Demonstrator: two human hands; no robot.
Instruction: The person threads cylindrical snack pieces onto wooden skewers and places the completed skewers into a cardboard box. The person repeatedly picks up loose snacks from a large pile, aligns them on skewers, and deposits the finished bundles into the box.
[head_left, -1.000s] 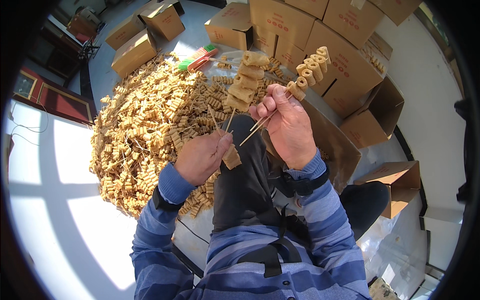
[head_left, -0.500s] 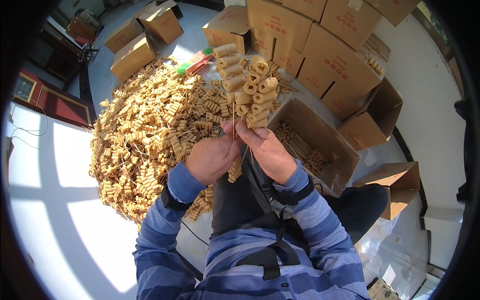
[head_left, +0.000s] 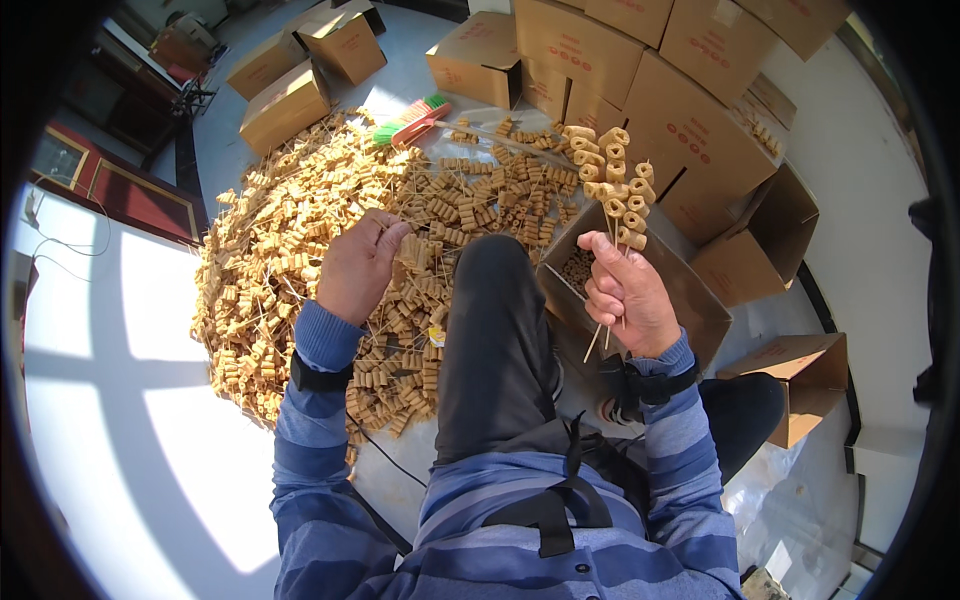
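A broad heap of skewered tan pieces (head_left: 300, 260) covers the floor (head_left: 200, 420) toward its far-left corner. The right hand (head_left: 628, 292) has its fingers clamped on a bunch of loaded skewers (head_left: 612, 185) above an open carton (head_left: 640, 290); best kept bundled and upright. The left hand (head_left: 358, 264) rests on the heap, fingers curled narrow; better to lift one stick cleanly.

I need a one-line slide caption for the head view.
Right hand holds a bunch of skewers above an open carton; left hand reaches into the skewer pile.
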